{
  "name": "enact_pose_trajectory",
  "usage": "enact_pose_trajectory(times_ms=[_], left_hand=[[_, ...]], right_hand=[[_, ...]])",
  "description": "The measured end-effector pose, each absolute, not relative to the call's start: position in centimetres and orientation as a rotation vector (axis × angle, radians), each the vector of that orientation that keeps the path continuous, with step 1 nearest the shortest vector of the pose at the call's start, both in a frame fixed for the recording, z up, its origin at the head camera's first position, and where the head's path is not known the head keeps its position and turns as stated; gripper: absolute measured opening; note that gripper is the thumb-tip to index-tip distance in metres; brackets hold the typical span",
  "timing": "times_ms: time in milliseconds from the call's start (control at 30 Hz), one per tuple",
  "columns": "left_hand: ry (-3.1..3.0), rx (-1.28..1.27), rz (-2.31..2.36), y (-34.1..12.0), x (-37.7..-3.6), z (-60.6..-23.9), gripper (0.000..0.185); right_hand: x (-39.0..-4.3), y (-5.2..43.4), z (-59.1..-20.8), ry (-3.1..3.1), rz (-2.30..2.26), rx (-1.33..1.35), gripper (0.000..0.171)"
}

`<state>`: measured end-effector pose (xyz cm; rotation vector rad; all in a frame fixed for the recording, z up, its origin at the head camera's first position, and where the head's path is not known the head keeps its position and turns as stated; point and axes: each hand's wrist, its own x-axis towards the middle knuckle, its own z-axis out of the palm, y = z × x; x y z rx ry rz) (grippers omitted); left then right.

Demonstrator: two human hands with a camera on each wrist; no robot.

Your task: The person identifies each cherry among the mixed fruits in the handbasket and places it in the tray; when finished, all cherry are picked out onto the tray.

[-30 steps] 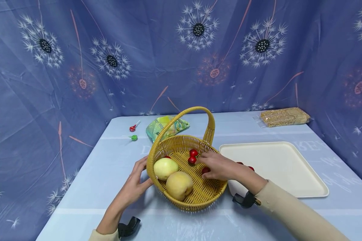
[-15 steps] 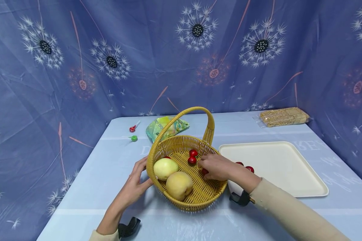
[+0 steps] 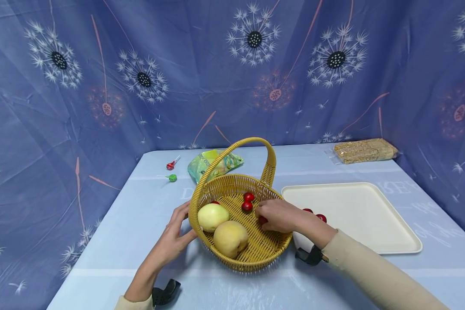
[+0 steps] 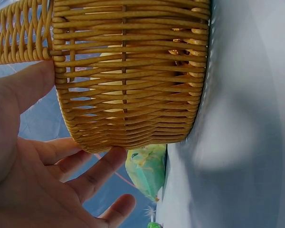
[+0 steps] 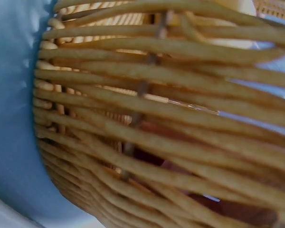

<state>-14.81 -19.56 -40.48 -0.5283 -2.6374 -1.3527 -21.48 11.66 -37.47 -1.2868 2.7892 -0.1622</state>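
A woven yellow basket (image 3: pixel 252 263) with a tall handle stands on the table. In it lie a pale green fruit (image 3: pixel 212 216), a yellow peach (image 3: pixel 230 238) and two small red fruits (image 3: pixel 248 201). My right hand (image 3: pixel 274 214) reaches into the basket from the right, its fingers curled over a third small red fruit (image 3: pixel 262 221). My left hand (image 3: pixel 175 230) rests against the basket's left wall, and the left wrist view shows its fingers (image 4: pixel 92 173) spread by the weave (image 4: pixel 128 80). The right wrist view shows only the basket wall (image 5: pixel 147 114) close up.
A cream tray (image 3: pixel 364 224) sits right of the basket, with two small red fruits (image 3: pixel 320 217) at its left edge. Behind are a green snack bag (image 3: pixel 213 163), a red lollipop (image 3: pixel 171 165), a green lollipop (image 3: pixel 172 177) and a wrapped grain bar (image 3: pixel 365 150).
My right hand has drawn back slightly and curled its fingers down over the small red fruit. The left hand and the basket have stayed put.
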Motion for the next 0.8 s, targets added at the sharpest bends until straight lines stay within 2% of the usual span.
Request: enact_pose_trajectory(times_ms=[433, 800], left_hand=[[-2.625, -0.55, -1.332, -19.5, -14.7, -40.3, 0.063], [-2.636, -0.532, -1.339, -19.5, -14.7, -40.3, 0.062]], right_hand=[[-20.9, 13.8, -36.0, 2.747, -0.708, -1.259, 0.027], [-19.8, 17.8, -34.6, 2.851, -1.018, -1.077, 0.031]])
